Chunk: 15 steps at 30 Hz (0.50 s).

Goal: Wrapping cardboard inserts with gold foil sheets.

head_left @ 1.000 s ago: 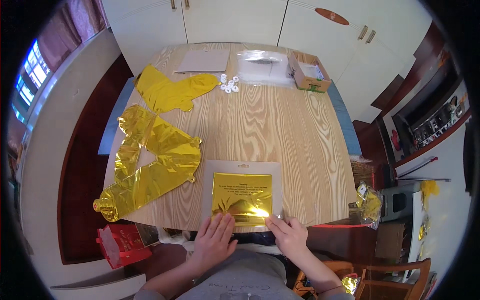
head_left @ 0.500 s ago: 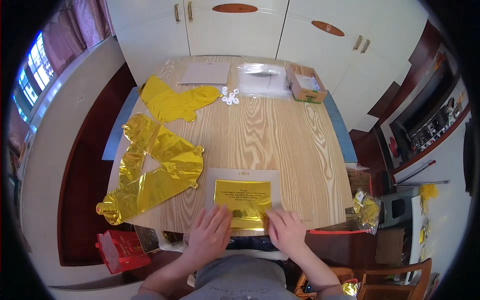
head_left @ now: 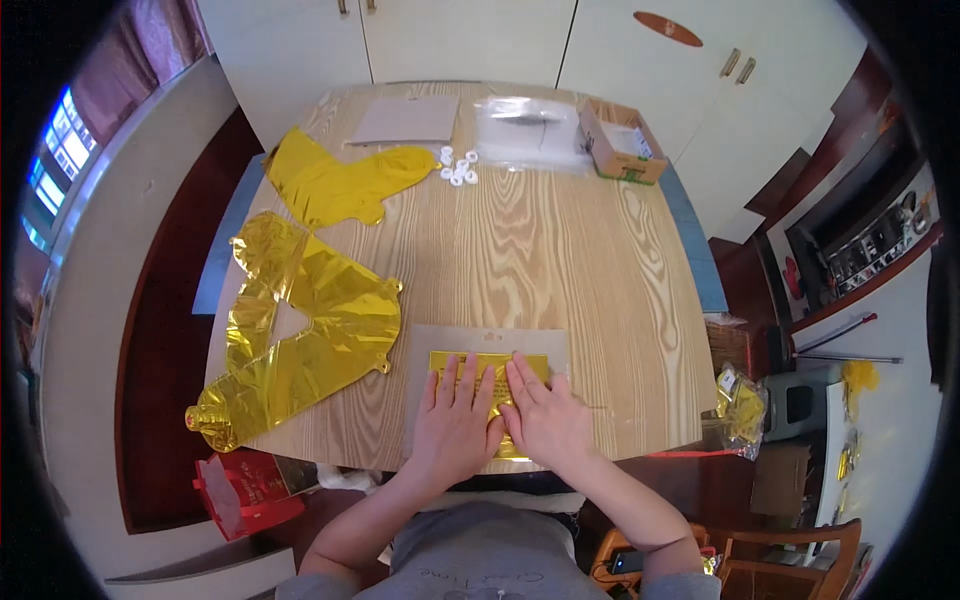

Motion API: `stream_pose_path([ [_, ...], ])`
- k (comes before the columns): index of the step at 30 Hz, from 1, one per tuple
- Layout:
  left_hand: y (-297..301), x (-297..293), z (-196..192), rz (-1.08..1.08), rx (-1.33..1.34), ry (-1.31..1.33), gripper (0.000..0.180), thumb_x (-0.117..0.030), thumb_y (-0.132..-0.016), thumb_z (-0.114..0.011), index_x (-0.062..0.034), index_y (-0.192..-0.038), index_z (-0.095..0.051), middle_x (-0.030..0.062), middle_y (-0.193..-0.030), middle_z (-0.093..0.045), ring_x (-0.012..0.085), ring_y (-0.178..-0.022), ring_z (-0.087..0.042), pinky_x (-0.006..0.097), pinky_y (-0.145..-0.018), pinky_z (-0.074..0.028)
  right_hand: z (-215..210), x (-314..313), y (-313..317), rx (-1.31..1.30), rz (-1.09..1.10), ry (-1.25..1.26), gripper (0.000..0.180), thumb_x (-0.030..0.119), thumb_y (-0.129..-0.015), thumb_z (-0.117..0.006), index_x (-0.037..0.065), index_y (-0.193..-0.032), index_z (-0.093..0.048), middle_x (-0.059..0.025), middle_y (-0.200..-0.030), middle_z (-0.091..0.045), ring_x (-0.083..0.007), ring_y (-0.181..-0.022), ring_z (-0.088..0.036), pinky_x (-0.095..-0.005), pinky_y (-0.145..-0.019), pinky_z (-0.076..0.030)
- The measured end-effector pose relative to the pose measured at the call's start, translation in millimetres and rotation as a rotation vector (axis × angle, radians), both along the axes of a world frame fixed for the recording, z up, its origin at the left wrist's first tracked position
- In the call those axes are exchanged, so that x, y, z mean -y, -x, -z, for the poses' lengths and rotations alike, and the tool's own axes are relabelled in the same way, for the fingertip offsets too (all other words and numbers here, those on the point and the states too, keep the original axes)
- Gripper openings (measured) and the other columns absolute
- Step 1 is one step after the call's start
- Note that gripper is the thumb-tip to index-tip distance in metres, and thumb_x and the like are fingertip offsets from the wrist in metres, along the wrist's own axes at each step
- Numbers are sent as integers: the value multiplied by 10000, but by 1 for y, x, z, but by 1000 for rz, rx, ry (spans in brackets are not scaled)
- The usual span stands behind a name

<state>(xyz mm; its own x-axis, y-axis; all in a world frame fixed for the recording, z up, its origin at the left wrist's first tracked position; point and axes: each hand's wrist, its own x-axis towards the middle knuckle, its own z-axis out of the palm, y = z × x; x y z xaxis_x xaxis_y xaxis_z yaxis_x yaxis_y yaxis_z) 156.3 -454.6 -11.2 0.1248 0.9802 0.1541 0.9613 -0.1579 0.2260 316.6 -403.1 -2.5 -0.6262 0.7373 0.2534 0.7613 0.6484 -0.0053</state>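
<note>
My left hand (head_left: pixel 455 425) lies flat with fingers stretched over a folded gold foil sheet (head_left: pixel 497 390) near the table's front edge. Beside it, my right hand (head_left: pixel 550 418) presses flat on the same foil; both hands look open, thumbs close together. Beneath the foil is a grey backing card (head_left: pixel 455 339) with a hanger slot at its far edge. The hands cover much of the foil and its printed text. To the left lies a crinkled flat gold foil balloon (head_left: pixel 345 310), with a second, smoother gold foil balloon (head_left: pixel 335 185) behind it.
On the wood-grain table (head_left: pixel 530 250), white rings (head_left: pixel 458 172) sit near a stack of grey cards (head_left: pixel 405 120), clear plastic bags (head_left: pixel 530 130) and a cardboard box (head_left: pixel 625 160). Below the table are a red bag (head_left: pixel 245 495) and a wooden chair (head_left: pixel 790 565).
Both hands have moved inward and farther up, from the foil's near corners onto its middle, laid flat. The view has tilted slightly.
</note>
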Motion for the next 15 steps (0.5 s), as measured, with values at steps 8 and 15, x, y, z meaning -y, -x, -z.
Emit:
stream_pose_path([
  [8,12,1,0,-15,51,37,826,-513,-865,-581,80,-1405,-385,267,-1491,-351,403,-1404,-321,510,-1156,-223,0,-4,-4,22,62,41,654,461,-883,-600,1,-1344,-544,-104,-1381,-561,-265,-867,-592,-314,-604,-551],
  [15,31,7,-5,-43,95,-73,782,-424,-871,-642,93,-1398,-384,256,-1457,-411,352,-1386,-375,461,-1128,-287,-5,-5,-4,-12,64,-12,618,453,-870,-637,24,-1312,-575,-129,-1290,-612,-258,-842,-606,-318,-604,-547],
])
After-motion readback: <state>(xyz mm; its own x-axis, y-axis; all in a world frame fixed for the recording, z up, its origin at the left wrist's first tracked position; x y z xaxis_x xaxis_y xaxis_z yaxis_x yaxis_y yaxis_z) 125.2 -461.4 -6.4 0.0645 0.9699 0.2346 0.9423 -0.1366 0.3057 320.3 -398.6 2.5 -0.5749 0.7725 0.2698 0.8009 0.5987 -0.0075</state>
